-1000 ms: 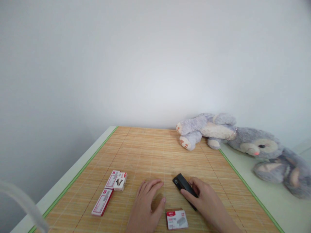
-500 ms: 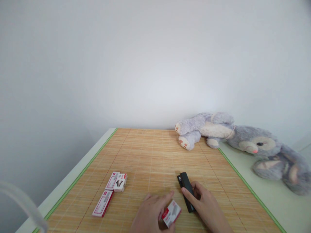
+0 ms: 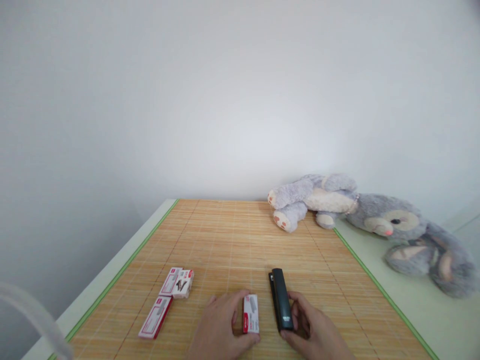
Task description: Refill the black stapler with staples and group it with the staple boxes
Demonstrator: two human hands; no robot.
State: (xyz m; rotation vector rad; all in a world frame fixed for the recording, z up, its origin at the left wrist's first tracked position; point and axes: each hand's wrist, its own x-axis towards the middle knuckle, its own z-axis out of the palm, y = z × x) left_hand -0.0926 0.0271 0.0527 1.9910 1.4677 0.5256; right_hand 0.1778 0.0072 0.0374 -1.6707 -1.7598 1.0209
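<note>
Plush rabbit (image 3: pixel 375 220) lies at far right edge of bamboo mat (image 3: pixel 232 240); spare boxes (image 3: pixel 176 282) lie left. Left hand (image 3: pixel 221 332) clasps upright staple box (image 3: pixel 250 314); right hand (image 3: pixel 315 337), fingers curled, grips black stapler (image 3: pixel 281 299) alongside.

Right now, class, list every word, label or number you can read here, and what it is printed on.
Red-and-white cardboard box in the left hand: print too blurred.
Black plastic stapler at the right hand: pale mark, unreadable.
Three more red-and-white boxes on the woven mat: too small.
</note>
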